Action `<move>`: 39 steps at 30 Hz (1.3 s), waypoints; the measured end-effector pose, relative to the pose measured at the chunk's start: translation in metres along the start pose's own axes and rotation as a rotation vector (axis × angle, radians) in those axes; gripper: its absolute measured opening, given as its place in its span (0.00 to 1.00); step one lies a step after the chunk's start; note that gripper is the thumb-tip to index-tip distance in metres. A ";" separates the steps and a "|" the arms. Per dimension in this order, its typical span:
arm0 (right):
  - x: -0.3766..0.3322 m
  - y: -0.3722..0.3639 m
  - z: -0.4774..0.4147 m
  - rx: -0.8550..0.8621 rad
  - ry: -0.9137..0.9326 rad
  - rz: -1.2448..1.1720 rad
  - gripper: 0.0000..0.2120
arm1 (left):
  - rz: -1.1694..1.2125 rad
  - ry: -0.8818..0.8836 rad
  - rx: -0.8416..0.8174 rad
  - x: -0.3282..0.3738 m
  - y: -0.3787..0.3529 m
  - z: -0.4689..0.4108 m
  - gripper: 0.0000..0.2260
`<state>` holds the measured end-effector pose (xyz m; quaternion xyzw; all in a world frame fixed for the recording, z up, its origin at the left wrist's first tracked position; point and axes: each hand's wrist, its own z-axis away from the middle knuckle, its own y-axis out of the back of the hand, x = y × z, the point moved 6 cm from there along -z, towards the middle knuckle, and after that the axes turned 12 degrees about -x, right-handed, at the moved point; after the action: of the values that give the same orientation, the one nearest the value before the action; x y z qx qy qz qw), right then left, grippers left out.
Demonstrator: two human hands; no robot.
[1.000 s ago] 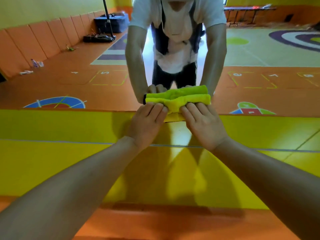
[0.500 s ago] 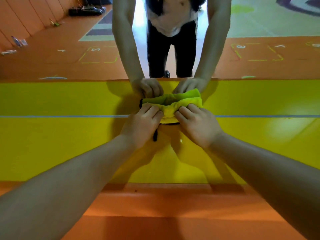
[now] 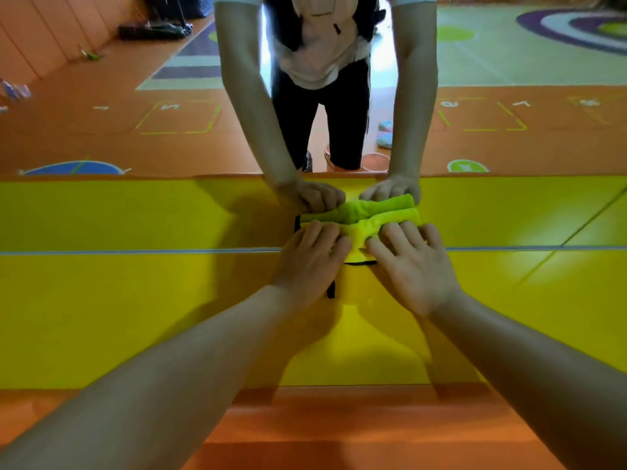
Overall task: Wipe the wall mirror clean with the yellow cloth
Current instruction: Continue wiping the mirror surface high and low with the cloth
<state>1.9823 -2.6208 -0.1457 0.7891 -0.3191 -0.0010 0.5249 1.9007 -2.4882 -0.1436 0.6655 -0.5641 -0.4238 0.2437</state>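
Note:
The yellow cloth (image 3: 359,228), bunched and black-edged, lies flat against the low part of the wall mirror (image 3: 135,212). My left hand (image 3: 312,259) presses its left half with straight fingers. My right hand (image 3: 410,266) presses its right half the same way. Directly above, the glass shows the cloth's reflection and the reflected hands touching it. A thin pale line (image 3: 135,252) crosses the yellow surface just below the cloth.
A yellow floor mat (image 3: 135,317) lies under my arms, with an orange strip (image 3: 322,418) nearer to me. The mirror reflects a person's torso and arms, an orange floor with hopscotch marks, orange wall padding and dark bags at the back left.
Both hands have slid the cloth down the mirror, from the reflected orange floor into the yellow band. My view tilted down with them.

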 end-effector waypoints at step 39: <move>0.196 0.490 -0.279 0.431 0.062 0.279 0.22 | -0.360 -0.020 0.250 -0.175 0.481 -0.321 0.12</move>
<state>1.9854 -2.6092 0.4511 0.8307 -0.4017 0.1636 0.3490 1.9071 -2.4882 0.4602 0.7761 -0.4869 -0.3939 0.0739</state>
